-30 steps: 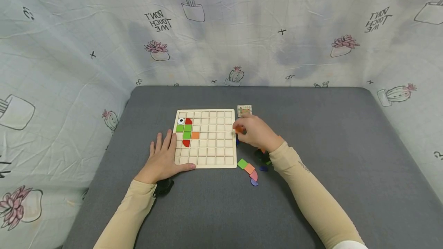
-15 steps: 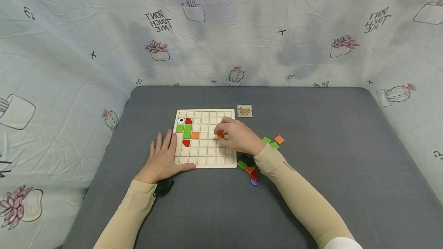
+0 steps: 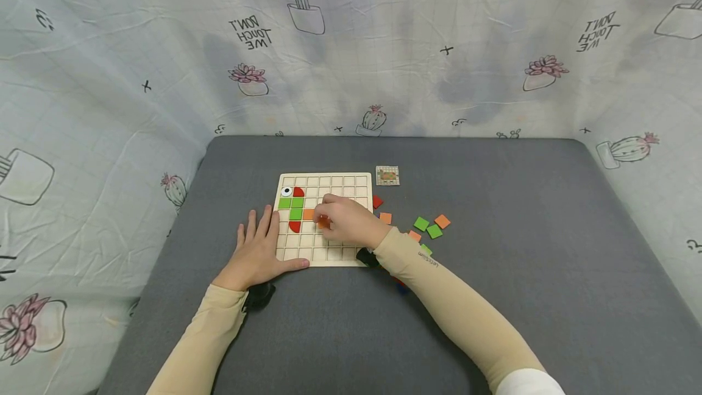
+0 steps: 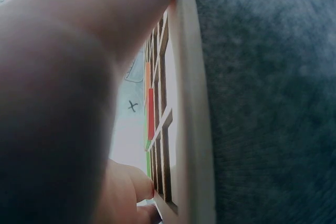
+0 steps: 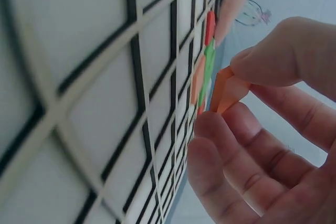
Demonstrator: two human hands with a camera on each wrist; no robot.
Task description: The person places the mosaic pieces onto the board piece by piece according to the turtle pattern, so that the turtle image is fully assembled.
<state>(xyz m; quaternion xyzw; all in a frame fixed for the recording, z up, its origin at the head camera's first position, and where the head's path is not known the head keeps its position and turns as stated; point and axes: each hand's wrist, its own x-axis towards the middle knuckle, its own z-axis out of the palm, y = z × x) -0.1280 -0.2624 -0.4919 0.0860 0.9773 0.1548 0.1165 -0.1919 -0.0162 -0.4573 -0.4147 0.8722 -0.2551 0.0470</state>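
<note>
A pale wooden grid board (image 3: 351,255) lies on the grey table. In its left columns sit a white eye tile (image 3: 287,191), red rounded tiles (image 3: 295,227), green squares (image 3: 296,214) and one orange square (image 3: 309,214). My left hand (image 3: 253,256) rests with spread fingers at the board's left edge, its thumb along the near edge. Over the middle of the board, my right hand (image 3: 351,222) pinches an orange square tile (image 5: 229,90) between thumb and fingers, just right of the placed orange one. In the right wrist view the tile is tilted, apart from the grid.
Right of the board lie loose tiles: a red one (image 3: 377,202), orange squares (image 3: 442,221) and green squares (image 3: 421,224). Others are partly hidden under the right forearm. A small picture card (image 3: 387,175) lies beyond the board's far right corner. A patterned cloth (image 3: 417,90) hangs behind the table.
My right hand has moved left, from the board's right edge to its middle, carrying the orange tile. Loose tiles on the right have come into sight. The left hand has stayed put.
</note>
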